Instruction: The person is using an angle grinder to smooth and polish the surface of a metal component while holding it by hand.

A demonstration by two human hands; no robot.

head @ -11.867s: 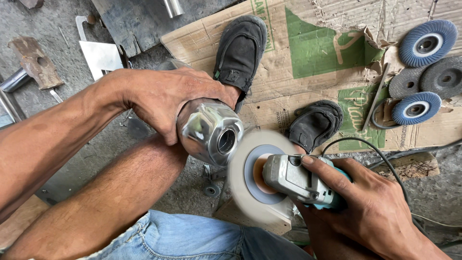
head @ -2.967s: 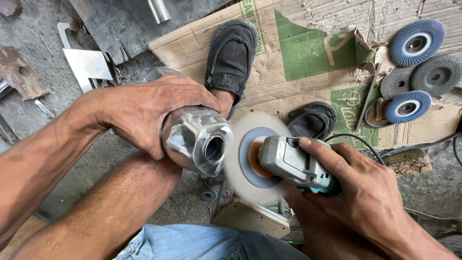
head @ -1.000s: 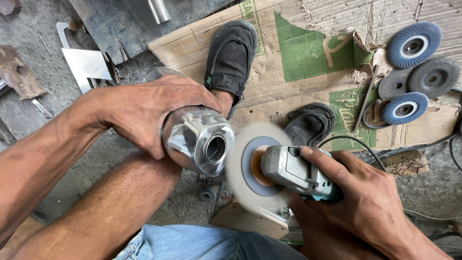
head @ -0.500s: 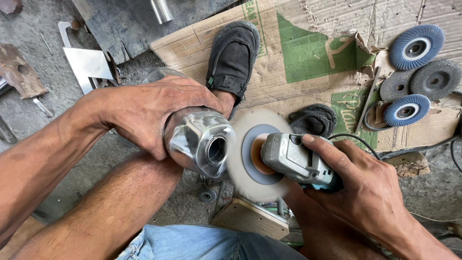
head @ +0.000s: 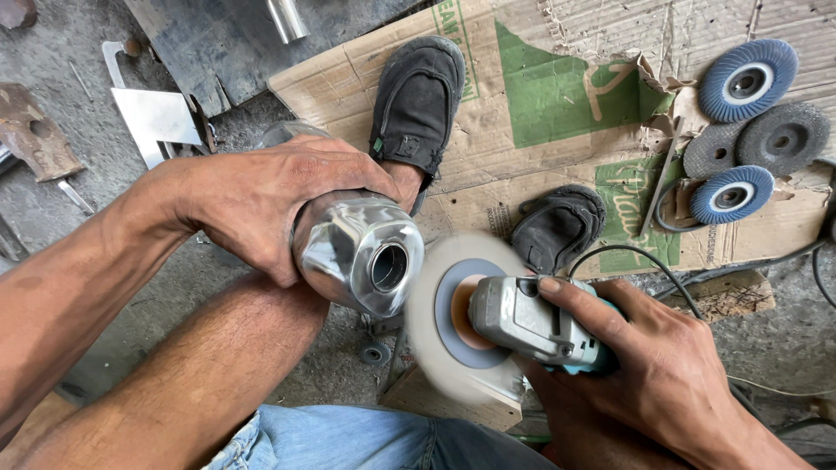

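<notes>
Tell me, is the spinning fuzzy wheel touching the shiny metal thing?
Touching. In the head view, the blurred wheel meets the side of the shiny metal piece with no gap, held by the left hand.

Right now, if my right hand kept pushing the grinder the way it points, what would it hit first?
The right hand points the grinder left, so its blurred wheel would meet the shiny metal part in the left hand first. They look nearly touching; depth is unclear.

A metal workshop: bare concrete floor (head: 784,339), grinding discs (head: 747,80) on flattened cardboard (head: 566,87), steel scraps (head: 157,117) left of it.
</notes>
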